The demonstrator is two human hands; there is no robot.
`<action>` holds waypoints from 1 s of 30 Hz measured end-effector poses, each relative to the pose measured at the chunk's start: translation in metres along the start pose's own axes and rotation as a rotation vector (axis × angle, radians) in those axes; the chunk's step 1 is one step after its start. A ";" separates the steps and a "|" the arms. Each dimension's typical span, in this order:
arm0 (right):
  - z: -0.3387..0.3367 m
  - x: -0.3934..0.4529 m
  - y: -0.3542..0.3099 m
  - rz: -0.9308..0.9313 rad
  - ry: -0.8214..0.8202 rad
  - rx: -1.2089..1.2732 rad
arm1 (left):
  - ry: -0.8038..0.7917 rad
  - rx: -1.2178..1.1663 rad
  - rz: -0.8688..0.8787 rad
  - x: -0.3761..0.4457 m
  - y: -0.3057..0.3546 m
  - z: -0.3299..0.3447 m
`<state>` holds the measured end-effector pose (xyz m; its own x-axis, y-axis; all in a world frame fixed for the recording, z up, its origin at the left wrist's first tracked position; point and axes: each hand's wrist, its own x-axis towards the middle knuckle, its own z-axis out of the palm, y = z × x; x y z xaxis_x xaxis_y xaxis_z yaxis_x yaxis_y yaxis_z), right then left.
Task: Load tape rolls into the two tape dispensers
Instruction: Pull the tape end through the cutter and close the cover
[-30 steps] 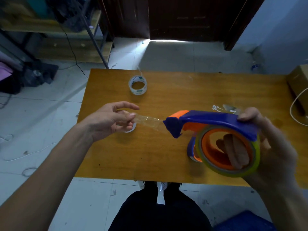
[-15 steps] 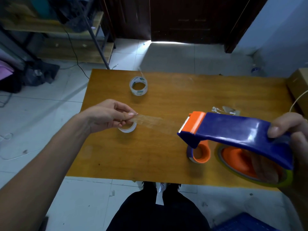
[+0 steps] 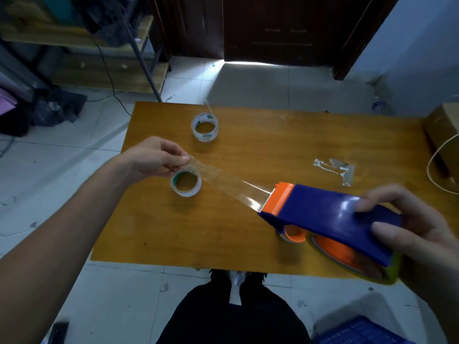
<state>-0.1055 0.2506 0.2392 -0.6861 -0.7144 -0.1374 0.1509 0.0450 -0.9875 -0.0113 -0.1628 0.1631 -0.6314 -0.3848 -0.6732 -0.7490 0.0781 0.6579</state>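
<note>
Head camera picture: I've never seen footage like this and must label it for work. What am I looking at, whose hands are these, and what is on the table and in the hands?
There is no machine here. A person wears a wide-angle camera on the head, so you look forward and down at their own two bare hands over a wooden table.

The right hand grips a blue and orange tape dispenser with a roll already fitted. The left hand pinches the free end of a clear tape strip drawn out from the dispenser's orange mouth.

On the table lie a clear tape roll farther away, a nearly empty roll just below the left hand's fingers, and some torn tape scraps. Something orange shows under the dispenser; I cannot tell what it is.
</note>
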 end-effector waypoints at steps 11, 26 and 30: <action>0.062 0.035 0.080 0.281 0.034 -0.288 | 0.581 0.749 0.881 -0.088 0.097 0.057; 0.089 0.067 0.130 0.531 0.274 0.787 | 0.306 1.017 0.737 -0.123 -0.025 0.196; 0.095 0.076 0.134 0.457 0.342 0.477 | 0.086 1.092 0.527 -0.128 -0.042 0.204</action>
<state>-0.0695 0.1361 0.1042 -0.6527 -0.4360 -0.6196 0.7134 -0.0783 -0.6964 0.0603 0.0712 0.1524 -0.9252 -0.1284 -0.3571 -0.2052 0.9609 0.1861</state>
